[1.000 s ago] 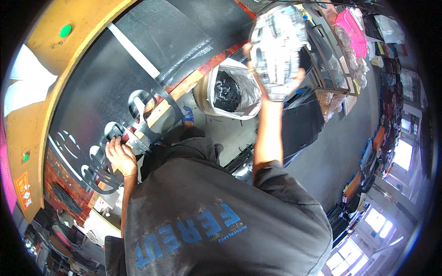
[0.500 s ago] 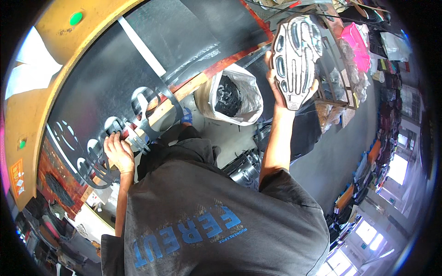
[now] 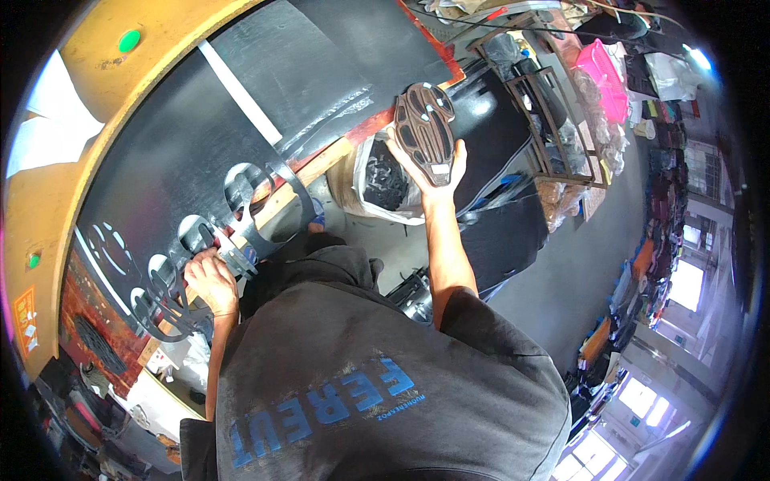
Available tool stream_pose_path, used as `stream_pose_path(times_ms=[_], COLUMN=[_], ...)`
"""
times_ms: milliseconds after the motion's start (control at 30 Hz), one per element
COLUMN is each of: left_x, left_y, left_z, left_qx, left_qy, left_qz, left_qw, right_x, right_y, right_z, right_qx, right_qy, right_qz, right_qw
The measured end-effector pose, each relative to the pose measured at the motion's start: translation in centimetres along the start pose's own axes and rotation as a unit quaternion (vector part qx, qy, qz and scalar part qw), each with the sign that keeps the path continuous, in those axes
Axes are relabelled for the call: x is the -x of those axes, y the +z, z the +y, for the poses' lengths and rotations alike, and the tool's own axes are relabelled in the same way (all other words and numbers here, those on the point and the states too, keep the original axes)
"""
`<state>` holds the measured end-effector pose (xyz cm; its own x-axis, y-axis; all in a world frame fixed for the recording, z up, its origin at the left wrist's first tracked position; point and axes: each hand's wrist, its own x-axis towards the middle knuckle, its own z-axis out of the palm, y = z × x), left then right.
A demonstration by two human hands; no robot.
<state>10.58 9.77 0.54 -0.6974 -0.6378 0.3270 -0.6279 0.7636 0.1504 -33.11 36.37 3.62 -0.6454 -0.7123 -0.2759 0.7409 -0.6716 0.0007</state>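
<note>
Since half a second ago, right hand is lowering and tilting the sole-shaped cutout; the piece was showing a pale, glaring face and is now showing a dark brown one with small pale marks. Left hand is staying at the same spot on the sheet.

Right hand is gripping the cutout from below, thumb on one edge and fingers wrapping the other, arm stretching out away from the body. Cutout is being held in the air above a white bag full of black scraps, with a black sheet edge just behind it.

Left hand is resting on the black rubber sheet, fingers curling down and pressing together on the thin strip left between punched holes; what the fingertips are pinching cannot be made out. A row of sole-shaped holes is running along the sheet's near edge, on both sides of that hand.

Sheet is lying across a yellow machine bed with a green button near its far edge. A metal wire rack is standing beyond the bag, a pink basket farther off. Dark grey shirt with blue lettering is filling the lower frame.
</note>
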Motion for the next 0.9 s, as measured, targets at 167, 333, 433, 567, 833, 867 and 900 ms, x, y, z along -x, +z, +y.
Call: stream_pose_path(times_ms=[167, 333, 433, 567, 833, 867, 900], left_x=[-0.4, -0.9, -1.2, -1.3, -0.6, -0.5, -0.6], left_y=[0.0, -0.6, -0.5, -0.5, -0.4, -0.2, -0.1], left_z=[-0.2, -0.5, -0.5, -0.7, -1.1, -1.1, -1.2], left_qx=[0.017, -0.018, -0.011, 0.006, 0.013, 0.031, 0.022], left_qy=[0.020, 0.062, 0.064, 0.076, 0.043, 0.034, 0.044], left_qz=[0.027, 0.011, 0.014, 0.024, 0.006, -0.002, 0.001], left_qw=[0.999, 0.998, 0.998, 0.997, 0.999, 0.999, 0.999], right_x=[-0.6, -0.8, -2.2, -3.1, -2.7, -3.0, -3.3], right_y=[7.1, 10.3, 6.7, 1.2, 6.0, 6.9, 7.4], right_z=[-1.9, -3.6, -1.0, 3.0, 1.3, 1.6, 2.4], right_qx=[0.148, 0.108, 0.013, -0.046, 0.338, 0.423, 0.610], right_qy=[-0.041, -0.027, 0.008, -0.009, -0.013, -0.017, -0.104], right_qz=[0.017, -0.148, -0.220, -0.058, -0.005, 0.006, 0.052], right_qw=[0.988, 0.983, 0.975, 0.997, 0.941, 0.906, 0.784])
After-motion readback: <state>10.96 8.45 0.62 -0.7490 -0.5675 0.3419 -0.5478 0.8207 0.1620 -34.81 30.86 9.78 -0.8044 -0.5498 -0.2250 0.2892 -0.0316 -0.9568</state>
